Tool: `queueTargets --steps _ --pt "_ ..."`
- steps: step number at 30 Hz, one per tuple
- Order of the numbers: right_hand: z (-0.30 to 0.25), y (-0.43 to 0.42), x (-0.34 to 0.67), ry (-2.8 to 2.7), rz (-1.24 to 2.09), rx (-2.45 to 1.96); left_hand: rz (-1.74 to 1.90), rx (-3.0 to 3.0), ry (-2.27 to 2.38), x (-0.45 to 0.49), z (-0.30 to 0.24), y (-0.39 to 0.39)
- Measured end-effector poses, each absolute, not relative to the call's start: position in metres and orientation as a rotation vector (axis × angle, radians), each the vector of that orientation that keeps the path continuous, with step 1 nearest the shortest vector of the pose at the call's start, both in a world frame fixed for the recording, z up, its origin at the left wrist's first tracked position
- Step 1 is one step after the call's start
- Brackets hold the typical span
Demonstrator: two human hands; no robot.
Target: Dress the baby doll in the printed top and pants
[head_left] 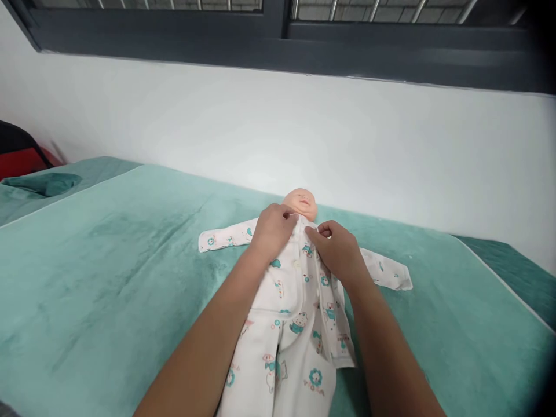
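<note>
A baby doll [300,201] lies on its back with its head toward the wall. It wears a white baby jacket [286,284] printed with small teal and pink animals, the sleeves spread out to both sides. White trousers [299,370] of the same print cover its legs. At the collar, my left hand [274,229] pinches the jacket's edge just under the doll's chin. My right hand [333,246] has thumb and fingers closed on the other front edge of the jacket, at the upper chest. The front panel hangs loose below it, and a button shows near the middle.
A green plush cover [130,260] spreads under the doll, with a darker green part at the right. The white wall [278,127] rises behind, below a dark window frame [174,32] with bars. A red and black object [19,156] stands at far left.
</note>
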State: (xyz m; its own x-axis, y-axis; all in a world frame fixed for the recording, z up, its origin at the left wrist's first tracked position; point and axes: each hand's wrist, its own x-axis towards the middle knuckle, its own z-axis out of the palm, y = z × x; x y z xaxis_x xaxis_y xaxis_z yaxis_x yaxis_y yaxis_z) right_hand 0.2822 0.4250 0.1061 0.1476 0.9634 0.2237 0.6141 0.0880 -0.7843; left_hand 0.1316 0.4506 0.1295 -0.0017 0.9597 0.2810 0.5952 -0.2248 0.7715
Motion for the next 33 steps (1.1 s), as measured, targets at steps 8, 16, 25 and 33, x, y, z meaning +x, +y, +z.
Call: queueTargets --steps 8,16,25,33 --pt "0.095 0.432 0.28 -1.195 0.916 -1.275 1.085 1.868 1.417 0.127 0.116 0.461" --pt "0.114 0.449 0.261 -1.072 0.868 -1.291 1.331 1.577 1.293 0.133 0.117 0.464" --pt "0.095 0.45 0.269 -1.109 1.006 -1.082 1.295 1.453 1.223 0.138 0.116 0.463" --pt "0.091 0.456 0.278 -1.175 1.142 -1.007 1.293 1.448 1.23 0.138 0.115 0.465"
